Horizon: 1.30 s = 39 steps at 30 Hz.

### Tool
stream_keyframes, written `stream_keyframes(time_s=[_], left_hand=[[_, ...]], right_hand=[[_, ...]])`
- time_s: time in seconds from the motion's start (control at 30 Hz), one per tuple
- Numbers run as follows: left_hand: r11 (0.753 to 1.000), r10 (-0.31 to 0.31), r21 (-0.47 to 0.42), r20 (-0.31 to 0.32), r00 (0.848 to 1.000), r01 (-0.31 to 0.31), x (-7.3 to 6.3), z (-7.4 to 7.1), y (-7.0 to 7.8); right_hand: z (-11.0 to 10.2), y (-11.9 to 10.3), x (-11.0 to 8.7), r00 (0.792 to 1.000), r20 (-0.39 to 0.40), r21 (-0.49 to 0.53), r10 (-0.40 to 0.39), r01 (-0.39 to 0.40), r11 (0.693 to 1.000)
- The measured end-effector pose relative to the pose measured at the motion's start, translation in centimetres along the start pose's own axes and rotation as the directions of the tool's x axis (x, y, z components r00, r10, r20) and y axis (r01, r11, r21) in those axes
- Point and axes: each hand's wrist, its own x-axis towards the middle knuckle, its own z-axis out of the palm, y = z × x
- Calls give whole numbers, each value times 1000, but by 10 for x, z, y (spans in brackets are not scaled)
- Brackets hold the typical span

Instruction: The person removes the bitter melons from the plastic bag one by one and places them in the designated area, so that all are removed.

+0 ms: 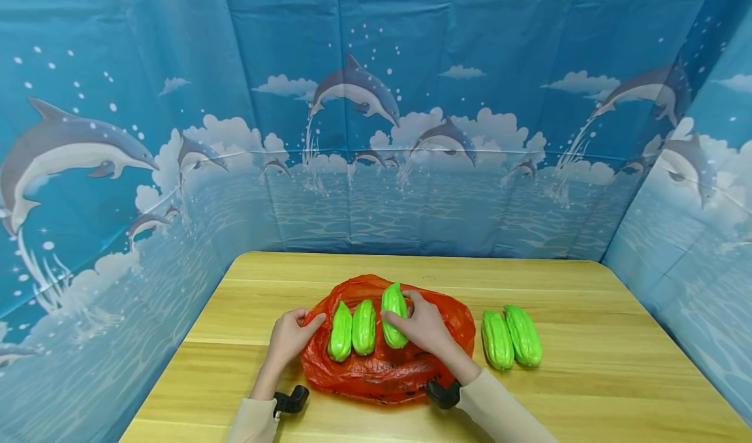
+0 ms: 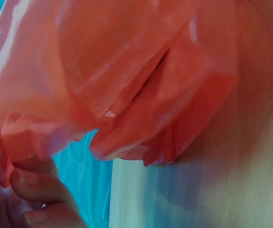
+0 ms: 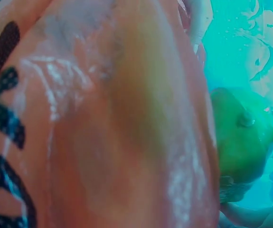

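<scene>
A red plastic bag (image 1: 405, 374) with dark print lies spread on the table. Two bright green, ridged vegetables resembling bitter melons, a left one (image 1: 340, 332) and a middle one (image 1: 364, 327), lie side by side on or in it. My right hand (image 1: 424, 325) grips a third green melon (image 1: 394, 316) between thumb and fingers over the bag; its end also shows in the right wrist view as a green melon (image 3: 243, 137). At the bag's left edge my left hand (image 1: 290, 335) pinches the red plastic, and the left wrist view shows fingers (image 2: 43, 190) on the film.
Two more green melons, one (image 1: 497, 340) and another (image 1: 523, 336), lie touching each other on the wooden table (image 1: 611, 365), right of the bag. Behind the table hangs a blue dolphin-print curtain (image 1: 376, 201). Black wrist cameras (image 1: 292, 400) sit on both wrists.
</scene>
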Motion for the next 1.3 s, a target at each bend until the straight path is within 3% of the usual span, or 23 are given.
stream_keyframes(time_s=[0.9,1.3], left_hand=[[1000,13,0,-6,1000,-13,-2,0,0],[1000,14,6,-3,1000,-14,-1,0,0]], right_hand=[[-8,-3,-7,996,-84,26,-18,20,999],[-22,-5,-8,992,-123,33,-17,22,999]])
